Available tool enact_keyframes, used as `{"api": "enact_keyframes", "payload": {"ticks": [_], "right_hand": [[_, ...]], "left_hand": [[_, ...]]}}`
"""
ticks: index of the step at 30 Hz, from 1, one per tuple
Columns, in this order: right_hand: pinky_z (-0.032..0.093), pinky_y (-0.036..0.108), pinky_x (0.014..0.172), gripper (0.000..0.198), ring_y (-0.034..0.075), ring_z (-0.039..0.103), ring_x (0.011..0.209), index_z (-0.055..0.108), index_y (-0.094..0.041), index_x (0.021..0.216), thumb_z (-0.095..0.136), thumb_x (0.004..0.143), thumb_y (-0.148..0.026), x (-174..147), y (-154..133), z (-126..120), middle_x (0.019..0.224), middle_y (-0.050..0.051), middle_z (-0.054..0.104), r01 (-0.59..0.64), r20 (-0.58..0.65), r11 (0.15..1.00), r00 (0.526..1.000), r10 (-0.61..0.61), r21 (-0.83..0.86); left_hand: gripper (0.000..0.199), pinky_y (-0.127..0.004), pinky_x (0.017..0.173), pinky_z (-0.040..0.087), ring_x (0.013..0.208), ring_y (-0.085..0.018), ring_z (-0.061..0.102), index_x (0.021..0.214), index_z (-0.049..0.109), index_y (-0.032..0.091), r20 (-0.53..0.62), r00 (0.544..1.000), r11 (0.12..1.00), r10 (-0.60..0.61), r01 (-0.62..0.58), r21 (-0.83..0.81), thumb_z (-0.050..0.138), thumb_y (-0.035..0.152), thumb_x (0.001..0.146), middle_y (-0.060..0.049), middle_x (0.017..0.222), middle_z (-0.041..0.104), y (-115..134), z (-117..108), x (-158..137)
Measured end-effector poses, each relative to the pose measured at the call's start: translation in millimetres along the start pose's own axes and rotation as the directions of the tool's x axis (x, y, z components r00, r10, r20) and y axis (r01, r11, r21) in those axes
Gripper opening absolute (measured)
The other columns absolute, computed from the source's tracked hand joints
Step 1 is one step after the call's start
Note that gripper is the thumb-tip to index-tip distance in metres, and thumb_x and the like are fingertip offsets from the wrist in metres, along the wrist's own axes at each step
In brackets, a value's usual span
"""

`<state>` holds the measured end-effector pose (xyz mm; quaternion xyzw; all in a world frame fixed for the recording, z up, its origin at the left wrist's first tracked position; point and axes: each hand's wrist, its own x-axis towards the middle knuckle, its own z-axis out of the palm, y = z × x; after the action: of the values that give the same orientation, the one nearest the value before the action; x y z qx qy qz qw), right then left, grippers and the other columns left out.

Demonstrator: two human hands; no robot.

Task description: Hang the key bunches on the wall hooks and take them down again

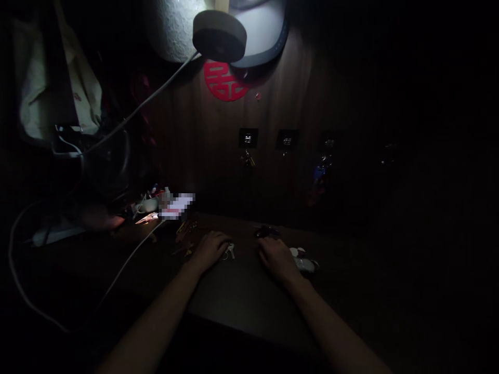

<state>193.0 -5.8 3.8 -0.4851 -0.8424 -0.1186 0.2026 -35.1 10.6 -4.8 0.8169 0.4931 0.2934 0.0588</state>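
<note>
From where I stood, the left hand (211,248) was just left of the metal keys (232,249), the right hand (277,255) right of them; I could not tell either grip.

Dark brown wood panelling (268,109) carries a faint vertical grain, and the table (241,296) is a plain, darker brown. A vivid red disc (224,85) is pierced by a cut-out character pattern. Above it, a round device (219,36) is grey-sided with a black underside, beside a white, crinkle-patterned object (171,26). The cable (144,103) is white. A cream bag (88,98) has a dark strap and a small reddish mark. The loose keys (231,251) are silver; a hanging item (320,171) shows deep blue.
</note>
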Motion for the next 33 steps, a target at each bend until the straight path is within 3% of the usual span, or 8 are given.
{"api": "enact_keyframes", "payload": {"ticks": [4,8,12,15,18,20,28,33], "right_hand": [[0.038,0.031,0.077,0.019,0.02,0.056,0.087,0.058,-0.018,0.095,0.043,0.084,-0.015,1,-3,-4,0.093,0.009,0.064,0.039,0.0,0.999,0.999,-0.039,-0.008],[0.037,0.029,0.076,0.017,0.018,0.056,0.084,0.058,-0.019,0.089,0.043,0.083,-0.013,4,-4,-15,0.088,0.007,0.064,0.091,0.045,0.996,0.995,-0.092,0.015],[0.037,0.029,0.077,0.017,0.018,0.057,0.085,0.058,-0.02,0.09,0.045,0.082,-0.013,2,-2,-20,0.09,0.006,0.065,0.117,0.073,0.991,0.99,-0.122,0.069],[0.037,0.03,0.078,0.022,0.019,0.057,0.089,0.058,-0.019,0.097,0.044,0.082,-0.011,-3,-1,-15,0.094,0.006,0.065,0.018,0.0,0.991,1.0,-0.018,0.135],[0.036,0.033,0.082,0.027,0.02,0.056,0.094,0.055,-0.018,0.106,0.042,0.083,-0.012,-8,-1,-7,0.1,0.007,0.065,-0.098,-0.13,0.971,0.983,0.128,0.219],[0.035,0.035,0.085,0.027,0.02,0.056,0.097,0.055,-0.019,0.107,0.041,0.084,-0.013,-11,-1,-4,0.103,0.007,0.064,-0.126,-0.202,0.957,0.962,0.182,0.263],[0.036,0.037,0.089,0.032,0.021,0.056,0.1,0.053,-0.021,0.114,0.043,0.084,-0.021,-9,7,-7,0.109,0.007,0.064,-0.194,-0.278,0.876,0.899,0.339,0.442],[0.038,0.036,0.089,0.034,0.02,0.058,0.098,0.054,-0.024,0.114,0.047,0.08,-0.02,-5,6,-4,0.107,0.006,0.065,-0.13,-0.284,0.867,0.913,0.294,0.48]], "left_hand": [[0.031,-0.032,0.089,0.04,0.101,-0.019,0.054,0.113,0.059,0.026,0.027,0.998,0.993,0.057,-0.054,-0.102,0.047,0.025,0.085,-0.004,0.11,0.063,2,2,-1],[0.021,-0.029,0.083,0.041,0.094,-0.018,0.056,0.099,0.064,0.024,0.082,0.991,0.989,0.106,-0.097,-0.108,0.049,0.028,0.084,-0.004,0.101,0.062,11,9,2],[0.017,-0.027,0.074,0.041,0.081,-0.017,0.057,0.085,0.063,0.02,0.072,0.997,0.991,-0.011,0.02,-0.132,0.048,0.028,0.083,-0.004,0.088,0.062,25,19,11],[0.018,-0.026,0.07,0.041,0.075,-0.016,0.057,0.077,0.06,0.019,0.045,0.989,0.924,-0.139,0.146,-0.354,0.046,0.029,0.082,-0.001,0.077,0.061,36,25,21],[0.018,-0.025,0.069,0.041,0.073,-0.015,0.056,0.071,0.058,0.018,-0.033,0.95,0.738,-0.312,0.22,-0.638,0.05,0.032,0.078,0.0,0.07,0.061,46,33,33],[0.022,-0.025,0.07,0.042,0.075,-0.016,0.056,0.073,0.059,0.017,-0.068,0.915,0.654,-0.398,0.231,-0.72,0.049,0.036,0.076,0.0,0.073,0.062,52,39,40],[0.033,-0.025,0.068,0.042,0.073,-0.016,0.056,0.074,0.061,0.016,-0.109,0.886,0.569,-0.451,0.191,-0.8,0.054,0.047,0.071,-0.001,0.071,0.062,77,44,60],[0.03,-0.024,0.063,0.043,0.067,-0.015,0.055,0.07,0.058,0.017,-0.134,0.875,0.593,-0.466,0.196,-0.781,0.053,0.046,0.071,0.001,0.065,0.059,84,44,59]]}}
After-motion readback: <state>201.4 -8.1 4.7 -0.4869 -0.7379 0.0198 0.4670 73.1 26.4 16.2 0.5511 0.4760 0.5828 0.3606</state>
